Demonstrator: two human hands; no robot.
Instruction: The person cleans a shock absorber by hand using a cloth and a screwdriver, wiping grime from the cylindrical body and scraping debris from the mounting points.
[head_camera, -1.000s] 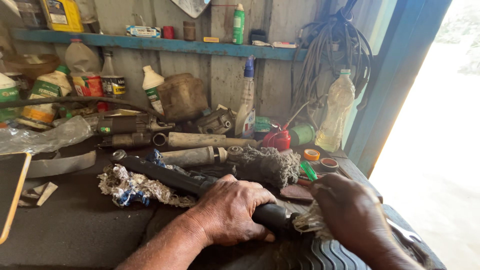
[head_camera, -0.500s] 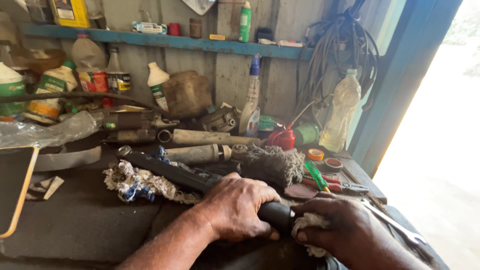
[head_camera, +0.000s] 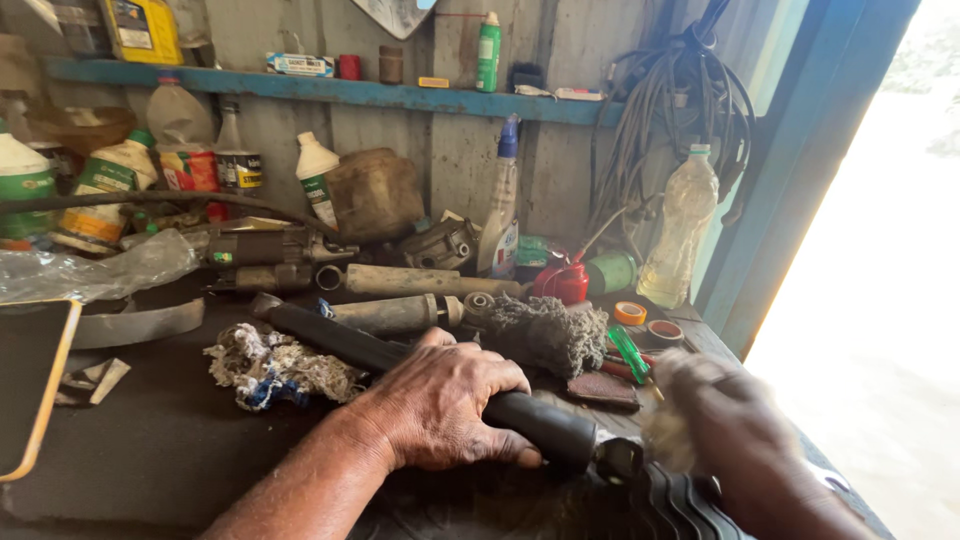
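Left hand (head_camera: 445, 405) wraps the long black tube (head_camera: 400, 365) around its lower half, fingers curled over the top, palm pressing it down: a full closed grip. The tube lies slanted across the dark bench (head_camera: 150, 450), far end near the grey cylinders, near end with a metal tip (head_camera: 620, 458) poking out past the fingers. Right hand (head_camera: 735, 425) is motion-blurred just beside that tip, bunching a pale wad of rag (head_camera: 665, 435); it looks closed on the rag, though the blur hides the fingers.

Handling judgement: the tube looks like rigid metal, fairly heavy, with a smooth, dull, possibly oily coat, so likely slippery; best taken around the mid-body with a whole-hand wrap, as now, not by the narrow tip. The rag is soft, light and frayed, and conforms to whatever it wipes.

Around it: a tangled white-and-blue cotton waste pile (head_camera: 270, 365) touching the tube's left side, a grey fuzzy mop-like lump (head_camera: 545, 330) behind the hand, 2 dusty grey cylinders (head_camera: 400, 300), a red oil can (head_camera: 560, 282), a clear plastic bottle (head_camera: 675, 225) and ribbed black rubber (head_camera: 680, 505) at the near edge.
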